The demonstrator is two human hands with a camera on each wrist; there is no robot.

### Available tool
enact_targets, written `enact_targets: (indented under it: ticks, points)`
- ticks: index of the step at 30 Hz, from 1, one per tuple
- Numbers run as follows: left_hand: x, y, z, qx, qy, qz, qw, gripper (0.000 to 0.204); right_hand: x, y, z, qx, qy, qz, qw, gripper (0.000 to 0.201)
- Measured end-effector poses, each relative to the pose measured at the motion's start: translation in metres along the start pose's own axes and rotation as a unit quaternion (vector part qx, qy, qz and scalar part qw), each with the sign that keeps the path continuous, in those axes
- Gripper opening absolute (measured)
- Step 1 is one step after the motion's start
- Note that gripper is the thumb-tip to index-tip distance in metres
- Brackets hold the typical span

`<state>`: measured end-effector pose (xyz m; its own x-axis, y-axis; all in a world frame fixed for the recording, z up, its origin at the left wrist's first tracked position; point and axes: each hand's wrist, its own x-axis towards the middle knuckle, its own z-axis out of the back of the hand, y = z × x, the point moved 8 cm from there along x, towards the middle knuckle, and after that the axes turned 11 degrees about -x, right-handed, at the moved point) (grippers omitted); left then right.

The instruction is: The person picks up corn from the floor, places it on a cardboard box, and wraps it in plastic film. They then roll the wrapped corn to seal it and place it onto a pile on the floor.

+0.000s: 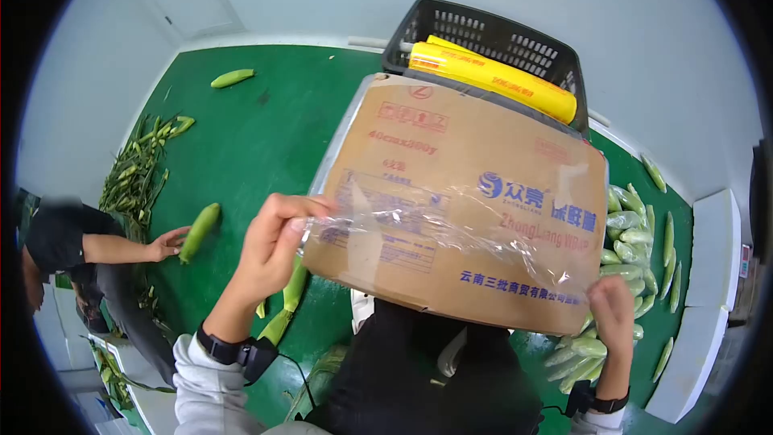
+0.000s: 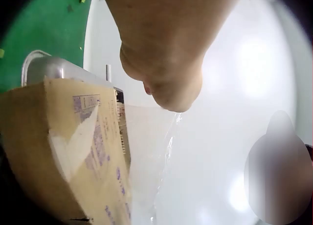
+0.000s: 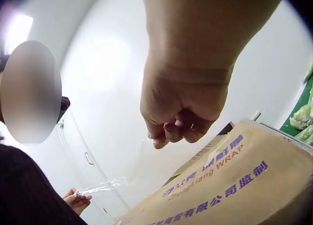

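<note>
Clear plastic wrap [image 1: 483,235] stretches between both hands, over a printed cardboard sheet [image 1: 386,169]. At its left end, my left hand [image 1: 275,243] pinches the gathered wrap between thumb and fingers near the cardboard's lower left. My right hand [image 1: 613,308] grips the other end beside the lower right corner, its fingers curled. The left wrist view shows the wrap [image 2: 168,151] hanging as a bunched strand below the fist. From the right wrist, the film [image 3: 105,187] runs across to the left hand [image 3: 78,201]. A metal rim [image 2: 58,71] shows behind the cardboard.
Behind the cardboard, a black crate [image 1: 578,72] holds yellow rolls [image 1: 491,80]. Wrapped corn [image 1: 632,234] lies in a pile at the right. Husk scraps [image 1: 137,169] cover the green table's left edge, where another person's hand [image 1: 167,245] touches a corn cob [image 1: 200,232].
</note>
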<state>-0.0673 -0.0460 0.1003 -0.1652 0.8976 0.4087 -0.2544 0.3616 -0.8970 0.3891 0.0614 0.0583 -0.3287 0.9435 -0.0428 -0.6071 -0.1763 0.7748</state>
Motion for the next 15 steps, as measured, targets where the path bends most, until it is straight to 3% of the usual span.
enact_targets:
  ticks: [1,2,5,7,8,9,11,13,14,15]
  points:
    - [-0.002,0.006,0.003,-0.077,-0.005,0.030,0.997,0.006,-0.005,-0.001,0.001,0.004,-0.003,-0.003,1.000,0.004]
    - [-0.003,0.007,0.007,-0.057,0.021,0.028,0.998,0.004,-0.013,-0.003,0.006,0.030,-0.002,-0.039,0.999,0.003]
    - [-0.038,0.023,0.015,0.186,0.115,0.025,0.975,0.012,-0.039,-0.015,-0.001,-0.054,0.072,-0.089,0.992,0.003]
    - [-0.081,0.050,0.011,0.189,0.109,-0.017,0.976,0.021,-0.048,-0.024,-0.035,-0.113,0.112,-0.109,0.981,0.004]
    - [-0.105,0.067,0.012,0.172,0.072,-0.026,0.982,0.022,-0.048,-0.024,-0.052,-0.149,0.073,-0.026,0.986,0.005]
    - [-0.132,0.079,0.015,0.259,0.056,-0.075,0.961,0.030,-0.043,-0.020,-0.068,-0.159,0.062,0.019,0.985,0.005]
    - [-0.176,0.134,0.036,0.381,-0.087,0.058,0.919,0.050,-0.044,-0.042,-0.072,-0.052,0.056,-0.143,0.987,0.004]
    - [-0.213,0.198,0.062,0.487,-0.145,0.219,0.833,0.072,-0.041,-0.042,-0.073,-0.062,0.058,-0.125,0.989,0.004]
    - [-0.245,0.238,0.076,0.479,-0.130,0.341,0.798,0.083,-0.039,-0.040,-0.072,-0.066,0.054,-0.114,0.990,0.003]
    - [-0.283,0.280,0.086,0.420,-0.078,0.516,0.743,0.085,-0.035,-0.026,-0.075,-0.114,0.057,-0.067,0.990,0.003]
